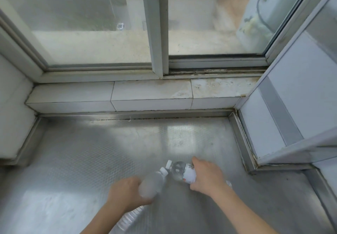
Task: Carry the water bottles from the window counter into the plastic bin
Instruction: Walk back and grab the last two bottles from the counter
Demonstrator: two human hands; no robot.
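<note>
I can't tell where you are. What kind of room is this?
Probably a kitchen or utility corner by a window: a steel counter, a tiled sill and a sliding window above it.

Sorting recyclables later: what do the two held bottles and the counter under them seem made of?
Bottle in the right hand: likely clear thin plastic, see-through body, white cap, white printed label. Bottle in the left hand: probably the same, clear with a white cap, but motion-blurred. Counter: apparently stainless steel, grey, reflective, with a fine embossed pattern.
</note>
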